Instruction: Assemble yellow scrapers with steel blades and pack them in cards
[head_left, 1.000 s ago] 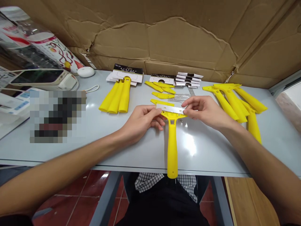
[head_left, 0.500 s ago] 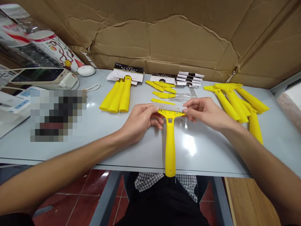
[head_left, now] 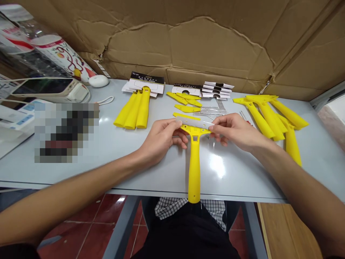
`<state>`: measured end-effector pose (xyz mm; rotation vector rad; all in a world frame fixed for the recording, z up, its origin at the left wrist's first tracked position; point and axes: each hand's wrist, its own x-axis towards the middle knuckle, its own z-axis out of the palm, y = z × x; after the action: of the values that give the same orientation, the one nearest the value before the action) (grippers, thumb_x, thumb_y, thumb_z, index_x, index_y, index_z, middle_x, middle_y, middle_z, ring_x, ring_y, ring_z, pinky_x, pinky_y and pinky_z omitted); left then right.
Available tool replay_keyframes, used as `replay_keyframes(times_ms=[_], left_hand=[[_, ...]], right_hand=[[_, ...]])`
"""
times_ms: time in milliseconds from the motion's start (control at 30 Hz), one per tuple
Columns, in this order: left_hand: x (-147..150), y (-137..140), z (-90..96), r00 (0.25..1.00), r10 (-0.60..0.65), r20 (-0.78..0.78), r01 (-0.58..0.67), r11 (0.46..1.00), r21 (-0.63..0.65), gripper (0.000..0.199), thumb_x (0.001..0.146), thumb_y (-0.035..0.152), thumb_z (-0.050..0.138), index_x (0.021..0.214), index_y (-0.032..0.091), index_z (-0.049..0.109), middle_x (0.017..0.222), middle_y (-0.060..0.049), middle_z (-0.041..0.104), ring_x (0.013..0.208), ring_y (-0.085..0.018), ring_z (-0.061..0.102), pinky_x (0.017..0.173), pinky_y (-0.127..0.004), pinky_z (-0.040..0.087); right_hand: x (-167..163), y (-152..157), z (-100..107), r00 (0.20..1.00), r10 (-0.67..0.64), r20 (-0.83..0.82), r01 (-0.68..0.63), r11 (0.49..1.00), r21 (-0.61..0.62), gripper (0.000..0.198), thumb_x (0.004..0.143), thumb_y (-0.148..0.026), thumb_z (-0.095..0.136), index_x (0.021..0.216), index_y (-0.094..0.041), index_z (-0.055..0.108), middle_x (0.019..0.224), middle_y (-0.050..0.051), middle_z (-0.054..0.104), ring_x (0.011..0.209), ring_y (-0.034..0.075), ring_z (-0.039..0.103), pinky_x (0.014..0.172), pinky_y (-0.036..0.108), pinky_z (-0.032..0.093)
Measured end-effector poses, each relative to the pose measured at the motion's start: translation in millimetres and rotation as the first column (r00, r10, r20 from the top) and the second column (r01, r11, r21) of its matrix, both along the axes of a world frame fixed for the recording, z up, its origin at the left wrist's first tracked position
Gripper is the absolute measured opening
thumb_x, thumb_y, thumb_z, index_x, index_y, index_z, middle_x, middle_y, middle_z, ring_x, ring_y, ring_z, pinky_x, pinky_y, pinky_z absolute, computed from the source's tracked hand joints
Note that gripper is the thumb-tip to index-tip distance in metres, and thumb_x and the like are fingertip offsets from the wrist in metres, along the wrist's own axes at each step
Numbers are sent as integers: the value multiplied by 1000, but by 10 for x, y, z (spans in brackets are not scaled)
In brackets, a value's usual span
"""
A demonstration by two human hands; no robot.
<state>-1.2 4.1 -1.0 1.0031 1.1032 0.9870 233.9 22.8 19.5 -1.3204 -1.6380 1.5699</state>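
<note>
A yellow scraper handle (head_left: 194, 169) lies with its grip pointing toward me, its end reaching past the table's front edge. Across its wide head rests a flat metal scraper blade (head_left: 192, 122) with small holes. My left hand (head_left: 165, 135) pinches the blade's left end against the head, thumb on top and fingers curled beneath. The blade's right end is between the thumb and fingers of my right hand (head_left: 229, 129). Just below that hand, small screws (head_left: 207, 137) lie on the table. Beyond the head are yellow cover strips (head_left: 187, 109) and more metal blades (head_left: 212, 110).
Several yellow handles (head_left: 265, 115) lie at the right, beside a partly hidden screwdriver (head_left: 243, 116). Carded scrapers (head_left: 142, 108) and folded cards (head_left: 217, 90) stand at the back, against cardboard (head_left: 194, 46). Bottles (head_left: 58, 54) and a phone (head_left: 45, 87) are on the left.
My right hand has shifted slightly and its wrist has lowered, uncovering the screwdriver behind it. The blade's right end has dipped a little. My left hand stays nearly still.
</note>
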Motion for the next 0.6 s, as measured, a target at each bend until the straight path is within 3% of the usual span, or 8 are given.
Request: replay_keyframes(times_ms=[367, 600], left_hand=[[-24, 26, -24, 999, -37, 39, 38, 999, -36, 21, 90, 29, 69, 82, 10, 74, 72, -10, 72, 58, -17, 65, 50, -28, 55], [-40, 31, -45, 998, -67, -22, 67, 998, -17, 13, 83, 17, 70, 93, 11, 76, 68, -6, 73, 55, -15, 66, 52, -26, 55]], right_hand=[[-13, -7, -18, 998, -58, -36, 57, 998, -38, 23, 81, -31, 83, 70, -18, 67, 66, 3, 66, 51, 11, 54, 44, 28, 44], [-37, -20, 4, 995, -82, -49, 78, 995, -69, 19, 80, -25, 80, 69, -19, 67, 64, 3, 64, 55, 12, 56, 42, 26, 45]])
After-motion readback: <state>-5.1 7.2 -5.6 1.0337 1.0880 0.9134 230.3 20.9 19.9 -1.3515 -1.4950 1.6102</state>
